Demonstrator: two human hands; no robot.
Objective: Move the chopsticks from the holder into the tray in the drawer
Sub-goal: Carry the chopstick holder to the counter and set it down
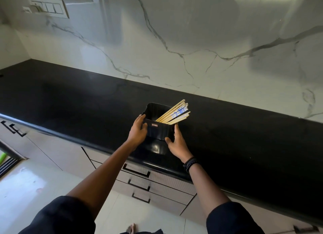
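Dark sleeves [66, 214] nearest, both hands gripping the black holder [160, 131] on the bench [70, 100]
Left hand [138, 129] and right hand [176, 141] clasp its sides; chopsticks [176, 113] lean inside, slanting rightward. Closed drawers [139, 179] sit under the bench edge.

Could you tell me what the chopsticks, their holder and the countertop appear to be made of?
Chopsticks: pale wood or bamboo, matte, some with blue-and-white printed ends. Holder: likely black plastic, glossy, with a small label. Countertop: black polished stone, probably granite, judging by its reflections.
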